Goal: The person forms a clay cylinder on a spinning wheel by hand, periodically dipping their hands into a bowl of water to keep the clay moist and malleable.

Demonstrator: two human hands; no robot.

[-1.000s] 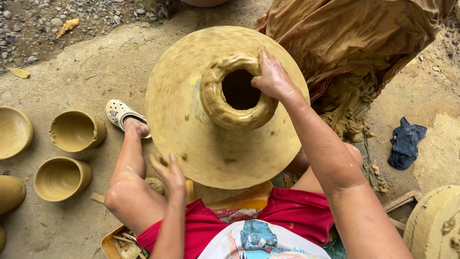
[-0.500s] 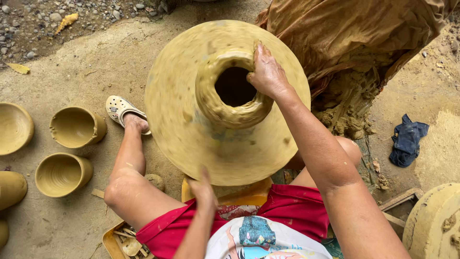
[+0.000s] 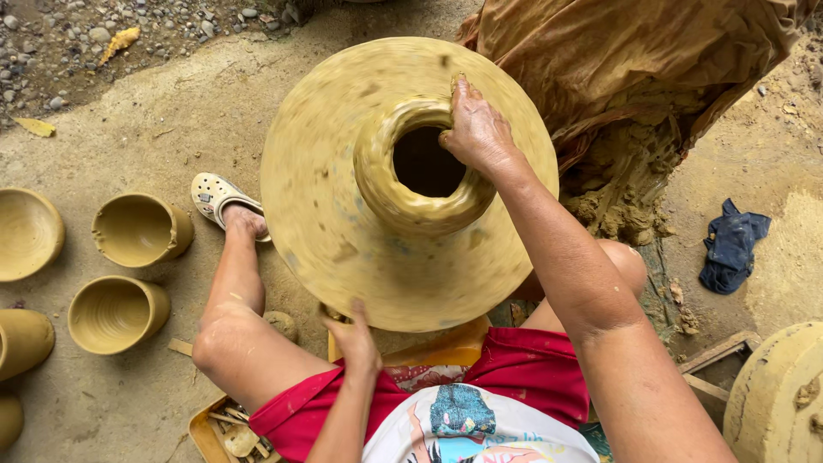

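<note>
The clay pot [image 3: 343, 223] stands between the person's knees, its surface motion-blurred. The right hand [image 3: 477, 129] pinches the rim [image 3: 403, 193], fingers inside the mouth and thumb outside. The left hand [image 3: 353, 339] presses flat against the pot's near lower edge, holding nothing. Small bowls [image 3: 137, 230] sit on the ground [image 3: 129, 103] to the left, well apart.
</note>
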